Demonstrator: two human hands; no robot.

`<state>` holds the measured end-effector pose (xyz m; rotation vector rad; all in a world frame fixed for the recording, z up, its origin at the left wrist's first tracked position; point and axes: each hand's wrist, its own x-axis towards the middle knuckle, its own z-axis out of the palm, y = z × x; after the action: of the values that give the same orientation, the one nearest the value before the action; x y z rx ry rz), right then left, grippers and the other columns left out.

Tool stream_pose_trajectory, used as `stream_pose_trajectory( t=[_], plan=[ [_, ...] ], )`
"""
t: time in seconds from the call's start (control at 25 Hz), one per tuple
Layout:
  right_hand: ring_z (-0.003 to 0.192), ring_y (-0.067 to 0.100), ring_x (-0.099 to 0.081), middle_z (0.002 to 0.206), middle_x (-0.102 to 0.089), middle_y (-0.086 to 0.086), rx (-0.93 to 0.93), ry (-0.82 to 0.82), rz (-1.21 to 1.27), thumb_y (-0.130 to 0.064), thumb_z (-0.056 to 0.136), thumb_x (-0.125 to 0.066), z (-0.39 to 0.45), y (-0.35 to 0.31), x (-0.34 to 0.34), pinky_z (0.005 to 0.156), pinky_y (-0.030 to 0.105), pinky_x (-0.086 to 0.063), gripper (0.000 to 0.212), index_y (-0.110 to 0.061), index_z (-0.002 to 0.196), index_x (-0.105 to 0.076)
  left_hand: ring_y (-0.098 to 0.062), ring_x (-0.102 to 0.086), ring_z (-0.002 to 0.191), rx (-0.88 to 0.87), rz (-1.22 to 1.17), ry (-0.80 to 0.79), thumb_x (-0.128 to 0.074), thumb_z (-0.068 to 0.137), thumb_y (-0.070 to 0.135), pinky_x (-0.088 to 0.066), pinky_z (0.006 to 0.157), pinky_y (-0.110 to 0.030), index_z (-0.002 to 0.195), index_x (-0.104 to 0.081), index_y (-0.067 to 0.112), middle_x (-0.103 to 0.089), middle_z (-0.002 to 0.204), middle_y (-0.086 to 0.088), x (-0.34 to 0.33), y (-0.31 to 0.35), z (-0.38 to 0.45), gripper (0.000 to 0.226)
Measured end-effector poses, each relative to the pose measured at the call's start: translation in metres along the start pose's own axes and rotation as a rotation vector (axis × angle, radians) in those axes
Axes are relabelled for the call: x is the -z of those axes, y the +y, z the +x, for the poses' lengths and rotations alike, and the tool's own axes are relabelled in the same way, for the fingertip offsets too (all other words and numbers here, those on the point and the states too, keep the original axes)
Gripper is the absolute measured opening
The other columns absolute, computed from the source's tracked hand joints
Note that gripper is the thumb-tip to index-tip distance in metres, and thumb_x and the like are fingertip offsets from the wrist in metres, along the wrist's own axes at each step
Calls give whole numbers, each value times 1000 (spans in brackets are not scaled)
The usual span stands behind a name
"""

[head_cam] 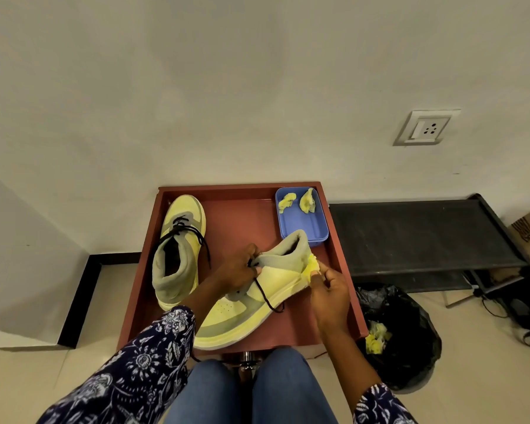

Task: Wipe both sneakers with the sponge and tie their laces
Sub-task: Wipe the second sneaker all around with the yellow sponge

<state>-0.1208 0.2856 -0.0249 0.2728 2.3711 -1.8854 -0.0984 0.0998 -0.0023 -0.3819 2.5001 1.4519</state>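
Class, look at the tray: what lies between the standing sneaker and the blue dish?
Head view: only bare red tray floor lies between the standing sneaker and the blue dish; nothing rests there.

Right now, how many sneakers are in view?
2. One sneaker stands at the tray's left; the other sneaker is held by both hands at its centre.

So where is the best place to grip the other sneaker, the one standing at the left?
Probably the padded collar of the left sneaker, from above: it stands upright on its sole in the red tray, with its opening facing up and nearest the person.
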Motion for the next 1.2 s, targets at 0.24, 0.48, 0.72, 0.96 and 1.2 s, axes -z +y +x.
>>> stream_pose_trajectory(
  t=[0.24,0.48,0.72,0.96,1.2],
  plan=[
    [108,22,-56,118,-59,10,123,-7,-241,-5,89,-57,9,4,-16,87,21,-40,28,-3,117,-63,-13,-41,90,16,-140,23,-46,92,0,-37,78,-22,111,-45,2,-46,97,-5,0,-12,5,19],
    [94,12,-55,109,-63,12,233,43,-290,-4,88,-58,-12,8,-35,80,12,-36,25,-3,111,-66,-12,-42,90,-5,-181,41,-45,93,3,-37,82,-23,107,-44,10,-46,97,-4,-3,-21,7,16],
    [83,3,-56,84,-65,7,559,-42,-291,3,77,-63,-52,34,-55,81,4,-43,25,-3,99,-71,-7,-42,82,-6,-122,69,-45,95,6,-37,67,-10,108,-43,13,-46,95,-1,-3,-18,5,15],
    [86,9,-55,84,-66,5,787,-193,-362,2,74,-63,-36,40,-42,86,7,-43,27,-7,98,-72,-12,-41,89,-6,-159,53,-45,94,4,-37,81,-25,112,-44,7,-47,97,-4,-2,-21,7,18],
    [88,14,-48,86,-68,11,949,-174,-507,-1,79,-58,-9,36,-37,81,15,-41,22,-4,94,-73,-13,-42,83,7,-190,72,-43,94,2,-40,73,-24,105,-42,13,-46,93,-4,2,-19,9,15]
  ],
)
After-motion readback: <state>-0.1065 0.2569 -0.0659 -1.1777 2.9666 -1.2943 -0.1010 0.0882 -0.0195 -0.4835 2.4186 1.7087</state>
